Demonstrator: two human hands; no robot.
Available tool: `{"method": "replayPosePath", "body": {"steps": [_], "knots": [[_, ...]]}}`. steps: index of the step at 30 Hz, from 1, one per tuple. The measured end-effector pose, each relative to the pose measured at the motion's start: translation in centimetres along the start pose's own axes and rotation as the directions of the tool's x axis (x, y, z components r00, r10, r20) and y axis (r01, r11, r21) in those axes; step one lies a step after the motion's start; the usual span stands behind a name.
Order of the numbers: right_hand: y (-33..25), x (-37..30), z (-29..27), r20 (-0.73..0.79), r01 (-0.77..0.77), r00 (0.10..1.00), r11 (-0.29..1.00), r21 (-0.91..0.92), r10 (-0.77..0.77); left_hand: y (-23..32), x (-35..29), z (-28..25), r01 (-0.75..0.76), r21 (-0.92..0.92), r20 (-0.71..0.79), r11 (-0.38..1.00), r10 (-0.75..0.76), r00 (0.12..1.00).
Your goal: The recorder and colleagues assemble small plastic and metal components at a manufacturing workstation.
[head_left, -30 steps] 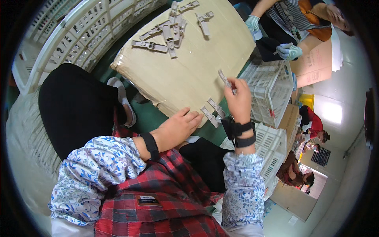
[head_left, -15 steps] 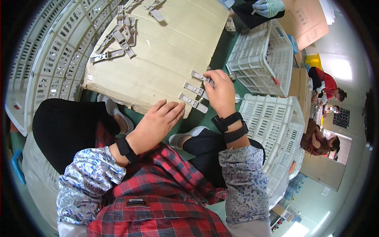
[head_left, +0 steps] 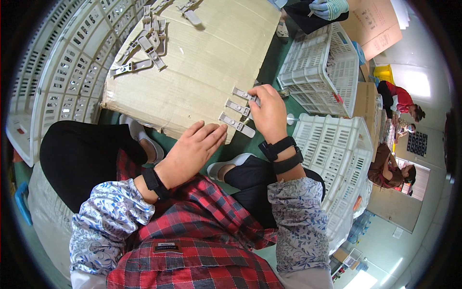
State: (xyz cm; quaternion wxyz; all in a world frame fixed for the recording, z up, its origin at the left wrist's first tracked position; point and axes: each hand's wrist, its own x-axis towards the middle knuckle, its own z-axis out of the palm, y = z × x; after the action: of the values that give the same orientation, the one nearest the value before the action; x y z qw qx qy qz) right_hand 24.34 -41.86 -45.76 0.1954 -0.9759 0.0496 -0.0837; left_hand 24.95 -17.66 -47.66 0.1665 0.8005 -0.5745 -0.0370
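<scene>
Grey clip at edge of cardboard, right hand pinching its outer end; left hand flat, holding nothing, beside two more clips. Looks like row-placing step; next move calls for clean release. Loose pile farther off.

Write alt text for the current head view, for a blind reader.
A person's right hand holds the end of the farthest of three grey clips lined up near a cardboard edge. The left hand lies flat beside the row; more clips sit heaped farther off.
</scene>
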Motion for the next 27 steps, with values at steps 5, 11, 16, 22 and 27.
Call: {"method": "replayPosePath", "body": {"steps": [5,11,16,22,27], "knots": [[-0.12,0.1,-0.04,0.05,-0.026,0.998,0.999,0.018,0.026,-0.05,-0.07,-0.06,0.005,-0.004,0.005,1.0,-0.005,1.0],[0.17,0.11,0.29,0.007,0.019,1.0,1.0,0.005,-0.019,0.02,-0.06,0.1,0.006,-0.001,0.009,1.0,-0.006,1.0],[0.29,0.26,-0.02,0.05,-0.008,0.999,1.0,0.027,0.007,0.13,0.02,0.2,0.005,0.012,0.018,1.0,-0.005,1.0],[0.44,0.63,-0.16,0.102,-0.028,0.994,1.0,0.01,0.026,0.26,0.07,-0.02,0.009,0.018,0.008,1.0,-0.01,1.0],[0.73,0.62,-0.41,0.136,-0.022,0.99,1.0,0.016,0.019,0.26,-0.1,0.54,0.01,0.023,-0.05,1.0,-0.008,0.999]]}}
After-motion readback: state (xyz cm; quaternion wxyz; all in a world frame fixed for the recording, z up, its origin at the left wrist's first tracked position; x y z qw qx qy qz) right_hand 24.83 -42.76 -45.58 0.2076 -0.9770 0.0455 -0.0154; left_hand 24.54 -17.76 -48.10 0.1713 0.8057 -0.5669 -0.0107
